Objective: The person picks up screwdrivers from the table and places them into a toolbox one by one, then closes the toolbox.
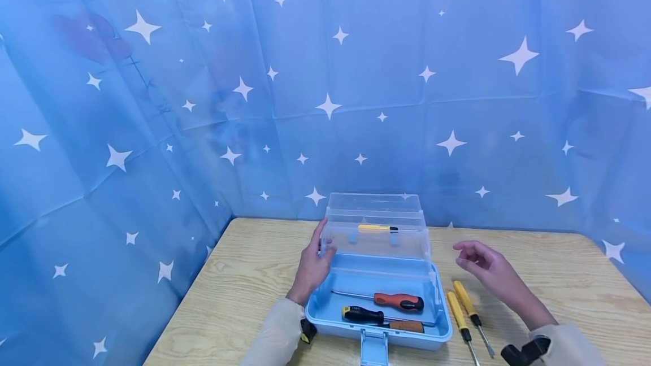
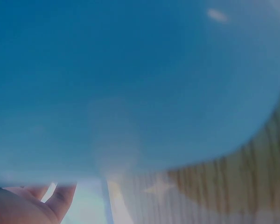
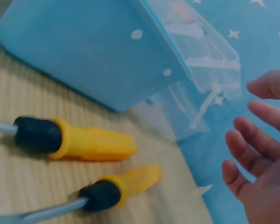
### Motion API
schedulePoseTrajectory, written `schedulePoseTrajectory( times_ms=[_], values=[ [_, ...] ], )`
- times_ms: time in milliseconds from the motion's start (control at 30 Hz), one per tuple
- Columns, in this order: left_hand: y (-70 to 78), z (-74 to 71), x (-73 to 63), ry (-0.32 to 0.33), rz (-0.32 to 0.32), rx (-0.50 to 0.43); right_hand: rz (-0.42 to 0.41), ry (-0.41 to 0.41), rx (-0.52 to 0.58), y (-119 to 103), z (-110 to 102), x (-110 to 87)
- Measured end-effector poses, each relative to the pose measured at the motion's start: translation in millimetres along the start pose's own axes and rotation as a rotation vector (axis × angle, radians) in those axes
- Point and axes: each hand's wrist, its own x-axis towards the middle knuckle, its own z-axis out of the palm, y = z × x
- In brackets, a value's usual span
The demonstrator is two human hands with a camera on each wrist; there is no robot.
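A light-blue toolbox stands with its clear lid raised at the back. My left hand holds the lid's left edge, thumb in front; in the left wrist view the fingers are partly hidden by the box. Inside lie a red-and-black screwdriver, a black-and-yellow screwdriver and a brown-handled tool. A small yellow-handled screwdriver shows at the clear part. My right hand hovers right of the box, fingers loosely bent, holding nothing.
Two yellow-handled screwdrivers lie on the wooden table right of the box. A black-and-yellow object sits by the box's front left corner, partly hidden. A blue star-patterned curtain hangs behind.
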Motion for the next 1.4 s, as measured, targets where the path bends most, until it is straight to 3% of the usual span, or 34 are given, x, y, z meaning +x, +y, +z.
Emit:
schedulePoseTrajectory(
  times_ms=[767, 1133, 1400],
  values=[
    [-0.9, 0.3, 0.1, -0.006, 0.002, -0.017, 0.236, -0.173, 0.071, 30.4, -2.1, -28.8],
    [1.9, -0.2, -2.4, -0.009, -0.01, -0.03, 0.149, -0.254, 0.132, 50.5, 0.6, -34.2],
    [1.6, -1.7, -1.1, -0.021, -0.006, -0.018, 0.14, -0.238, 0.127, 51.9, 5.5, -36.3]
  ],
)
